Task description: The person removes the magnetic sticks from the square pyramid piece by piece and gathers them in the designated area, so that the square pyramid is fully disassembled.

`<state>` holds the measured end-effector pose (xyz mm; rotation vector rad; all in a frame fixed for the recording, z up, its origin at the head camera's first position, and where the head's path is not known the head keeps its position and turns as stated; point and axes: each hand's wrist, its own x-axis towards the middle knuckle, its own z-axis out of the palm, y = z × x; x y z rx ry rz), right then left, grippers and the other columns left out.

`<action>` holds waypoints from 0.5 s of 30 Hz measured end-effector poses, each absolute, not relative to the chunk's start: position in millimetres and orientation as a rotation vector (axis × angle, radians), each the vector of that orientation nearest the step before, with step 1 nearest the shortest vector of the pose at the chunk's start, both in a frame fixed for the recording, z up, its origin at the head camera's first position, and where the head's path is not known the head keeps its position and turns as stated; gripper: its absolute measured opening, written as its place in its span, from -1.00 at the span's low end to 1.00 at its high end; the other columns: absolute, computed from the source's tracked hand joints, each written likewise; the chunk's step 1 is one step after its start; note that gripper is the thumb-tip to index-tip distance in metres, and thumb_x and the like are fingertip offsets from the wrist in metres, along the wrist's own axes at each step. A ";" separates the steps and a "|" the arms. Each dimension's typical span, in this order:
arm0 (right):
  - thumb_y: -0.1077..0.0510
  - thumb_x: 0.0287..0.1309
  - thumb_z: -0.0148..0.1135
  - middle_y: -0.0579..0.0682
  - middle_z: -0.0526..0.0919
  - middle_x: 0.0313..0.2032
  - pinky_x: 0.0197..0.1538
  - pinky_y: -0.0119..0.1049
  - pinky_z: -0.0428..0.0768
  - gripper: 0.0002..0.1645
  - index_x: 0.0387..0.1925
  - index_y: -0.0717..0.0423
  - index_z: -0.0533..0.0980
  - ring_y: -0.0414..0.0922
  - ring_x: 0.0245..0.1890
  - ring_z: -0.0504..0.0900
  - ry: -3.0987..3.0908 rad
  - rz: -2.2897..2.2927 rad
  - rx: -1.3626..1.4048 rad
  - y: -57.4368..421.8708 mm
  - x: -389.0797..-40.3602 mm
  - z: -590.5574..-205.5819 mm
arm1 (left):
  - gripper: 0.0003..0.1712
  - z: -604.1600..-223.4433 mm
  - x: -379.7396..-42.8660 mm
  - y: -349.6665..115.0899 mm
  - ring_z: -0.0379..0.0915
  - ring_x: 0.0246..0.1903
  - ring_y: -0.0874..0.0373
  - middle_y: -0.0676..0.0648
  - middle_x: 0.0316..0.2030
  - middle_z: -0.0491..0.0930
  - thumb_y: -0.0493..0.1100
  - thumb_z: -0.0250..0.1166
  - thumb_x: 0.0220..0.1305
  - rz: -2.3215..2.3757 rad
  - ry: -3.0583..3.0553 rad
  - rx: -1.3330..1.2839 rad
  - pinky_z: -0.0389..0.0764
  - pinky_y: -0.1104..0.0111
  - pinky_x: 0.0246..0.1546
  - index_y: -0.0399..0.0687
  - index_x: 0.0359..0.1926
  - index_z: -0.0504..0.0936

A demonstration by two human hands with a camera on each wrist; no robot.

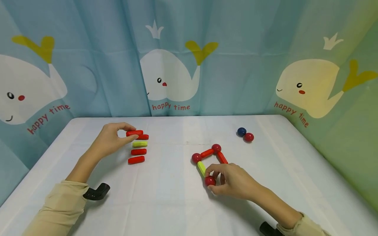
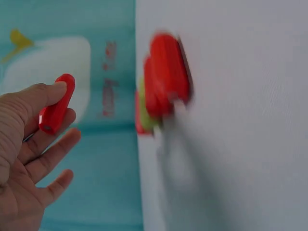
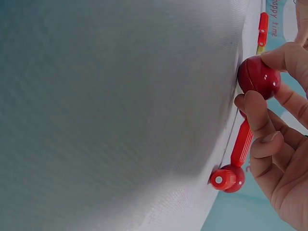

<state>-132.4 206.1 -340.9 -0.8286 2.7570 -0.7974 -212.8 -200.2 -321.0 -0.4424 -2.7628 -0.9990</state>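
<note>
My left hand pinches a red ribbed rod between thumb and fingers; the left wrist view shows that rod against the curtain. Below and beside it lie a red rod, a yellow-green rod and two more red rods in a column. With thumb and fingertips my right hand grips a red ball at the end of a yellow-green rod. That rod meets another red ball, a red rod, a third ball and a second red rod, partly behind my hand.
A dark blue ball and a loose red ball lie at the back right of the white table. Black curved pieces stick out by both sleeves. A whale-print curtain hangs behind the table.
</note>
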 end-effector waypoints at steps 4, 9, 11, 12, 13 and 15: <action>0.11 0.03 0.54 -0.30 0.62 -0.39 -0.49 -0.40 0.46 -0.67 -0.17 -0.23 0.61 -0.32 -0.55 0.46 2.765 -0.791 -0.830 205.4 -133.1 -339.4 | -0.64 -325.5 -222.2 -221.2 0.49 0.04 -0.18 -0.23 -0.05 0.70 -0.12 0.40 0.34 -0.949 -2.785 -0.378 0.52 -0.04 0.01 -0.22 0.06 0.71; 0.13 0.01 0.55 -0.29 0.63 -0.39 -0.50 -0.40 0.45 -0.65 -0.17 -0.22 0.61 -0.31 -0.56 0.46 2.749 -0.813 -0.813 205.2 -132.4 -339.1 | -0.63 -331.5 -235.5 -235.4 0.48 0.04 -0.27 -0.30 -0.05 0.68 -0.15 0.37 0.36 -0.905 -2.810 -0.358 0.53 -0.10 0.04 -0.31 0.07 0.68; 0.14 0.01 0.55 -0.29 0.63 -0.39 -0.50 -0.40 0.46 -0.64 -0.17 -0.21 0.60 -0.31 -0.56 0.47 2.740 -0.821 -0.809 205.2 -132.1 -339.3 | -0.62 -335.1 -241.8 -239.2 0.48 0.04 -0.30 -0.33 -0.05 0.68 -0.15 0.36 0.35 -0.886 -2.828 -0.358 0.52 -0.13 0.05 -0.35 0.06 0.67; 0.14 0.01 0.55 -0.29 0.63 -0.39 -0.50 -0.40 0.46 -0.64 -0.16 -0.21 0.61 -0.31 -0.56 0.47 2.735 -0.825 -0.810 205.1 -131.9 -339.3 | -0.62 -337.7 -245.5 -241.1 0.48 0.04 -0.31 -0.34 -0.05 0.68 -0.15 0.37 0.35 -0.878 -2.836 -0.361 0.53 -0.14 0.06 -0.36 0.05 0.66; 0.14 0.01 0.55 -0.29 0.63 -0.38 -0.49 -0.40 0.47 -0.64 -0.16 -0.21 0.61 -0.31 -0.56 0.47 2.732 -0.827 -0.811 205.0 -131.7 -339.4 | -0.61 -340.2 -249.4 -242.5 0.48 0.04 -0.32 -0.35 -0.05 0.67 -0.14 0.37 0.35 -0.866 -2.849 -0.362 0.53 -0.15 0.05 -0.37 0.05 0.66; 0.14 0.00 0.56 -0.29 0.64 -0.38 -0.48 -0.39 0.47 -0.63 -0.15 -0.20 0.61 -0.31 -0.55 0.48 2.732 -0.823 -0.813 204.7 -131.6 -339.3 | -0.61 -345.3 -257.6 -243.8 0.48 0.03 -0.31 -0.36 -0.05 0.67 -0.14 0.37 0.35 -0.841 -2.871 -0.355 0.54 -0.14 0.05 -0.38 0.03 0.66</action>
